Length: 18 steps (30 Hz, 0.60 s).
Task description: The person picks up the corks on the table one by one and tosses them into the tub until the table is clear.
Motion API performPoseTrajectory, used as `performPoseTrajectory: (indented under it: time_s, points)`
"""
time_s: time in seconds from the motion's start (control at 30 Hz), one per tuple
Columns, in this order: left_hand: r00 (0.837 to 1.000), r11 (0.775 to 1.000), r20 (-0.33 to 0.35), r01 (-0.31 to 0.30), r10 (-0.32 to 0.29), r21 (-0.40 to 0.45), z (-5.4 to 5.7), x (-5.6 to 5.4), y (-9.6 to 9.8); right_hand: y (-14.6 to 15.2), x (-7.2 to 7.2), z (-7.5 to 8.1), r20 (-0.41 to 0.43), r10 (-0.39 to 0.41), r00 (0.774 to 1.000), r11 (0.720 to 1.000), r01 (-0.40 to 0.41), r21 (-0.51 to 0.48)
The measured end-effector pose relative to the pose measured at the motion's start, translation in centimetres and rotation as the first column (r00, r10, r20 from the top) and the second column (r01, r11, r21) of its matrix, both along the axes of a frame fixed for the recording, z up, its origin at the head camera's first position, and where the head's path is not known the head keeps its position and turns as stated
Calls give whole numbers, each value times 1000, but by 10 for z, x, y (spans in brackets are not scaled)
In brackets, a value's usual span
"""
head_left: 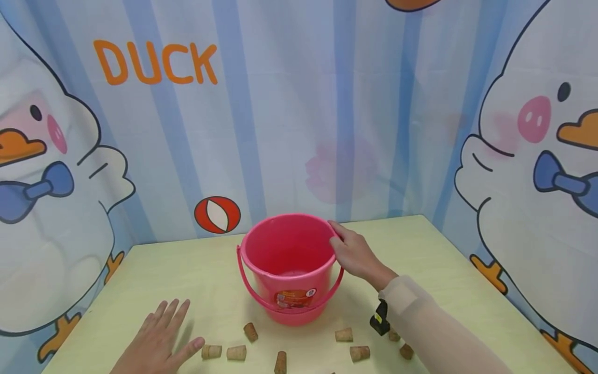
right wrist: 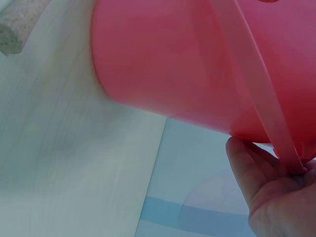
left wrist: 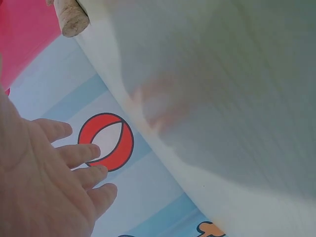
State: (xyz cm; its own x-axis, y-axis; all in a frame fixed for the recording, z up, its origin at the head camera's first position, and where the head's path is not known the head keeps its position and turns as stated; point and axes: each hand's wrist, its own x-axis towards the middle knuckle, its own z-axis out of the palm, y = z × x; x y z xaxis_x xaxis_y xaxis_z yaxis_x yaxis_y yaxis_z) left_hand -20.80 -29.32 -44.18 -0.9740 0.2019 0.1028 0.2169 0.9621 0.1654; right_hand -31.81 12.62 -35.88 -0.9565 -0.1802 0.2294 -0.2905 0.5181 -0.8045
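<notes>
A pink bucket (head_left: 293, 291) stands upright on the pale table, its handle hanging down across the front. My right hand (head_left: 356, 255) grips the bucket's rim on the right side, where the handle joins; the right wrist view shows the fingers (right wrist: 247, 165) against the bucket wall by the handle. At the lower left, my left hand (head_left: 156, 340) is held over the table with its fingers extended and nothing in it. Several corks lie in front of the bucket; the nearest to my left thumb is a cork (head_left: 212, 352). Inside, the visible part of the bucket shows only pink plastic.
Beside that cork lies another cork (head_left: 236, 353), with a cork (head_left: 250, 332) closer to the bucket. To the right are a cork (head_left: 359, 354) and a cork (head_left: 406, 351) near my sleeve. A duck-print curtain (head_left: 289, 104) hangs behind the table (head_left: 196, 270).
</notes>
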Motion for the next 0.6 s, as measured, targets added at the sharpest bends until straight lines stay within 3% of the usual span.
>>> performPoseTrajectory:
  time_s: [0.23,0.47,0.6]
  points:
    - [999,999,31,22,-23,27,3,0,5,1,0,0,3,5,1000,1000,-5,-2]
    - [994,997,104,31,-37,66,10,0,11,1,0,0,-2,7,1000,1000,-7,4]
    - [992,995,104,64,-72,71,12,2,13,0,0,0,-2,3,1000,1000,-3,4]
